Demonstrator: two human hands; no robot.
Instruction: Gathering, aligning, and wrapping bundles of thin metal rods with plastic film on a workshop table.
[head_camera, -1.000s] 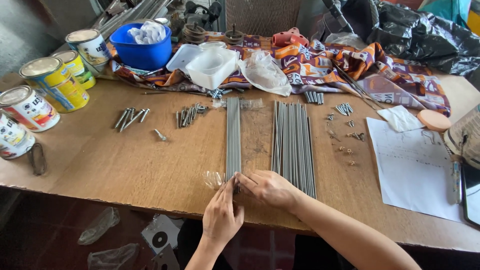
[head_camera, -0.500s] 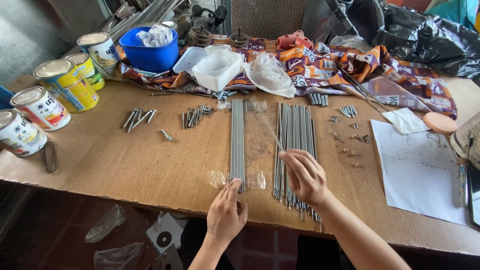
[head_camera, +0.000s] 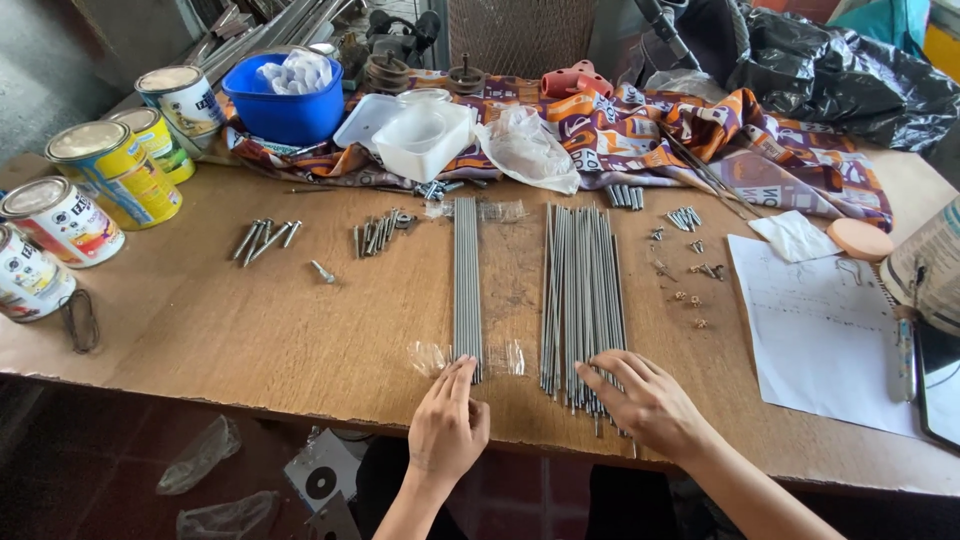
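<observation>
Steel rods: thin grey taped bundle of rods (head_camera: 466, 285), lying straight on brown wooden counter (head_camera: 250, 330).
Left hand (head_camera: 447, 425): fingers flat, steadying its near end.
Right hand (head_camera: 648, 405): spread wide, pressing loose grey rods (head_camera: 583, 300) together.

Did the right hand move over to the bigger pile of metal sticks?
Yes. The right hand was beside the left hand at the narrow taped bundle; it has shifted rightward onto the near ends of the wider rod pile.

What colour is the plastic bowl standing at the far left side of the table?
The bowl is bright blue, seen clearly in the head view.
</observation>
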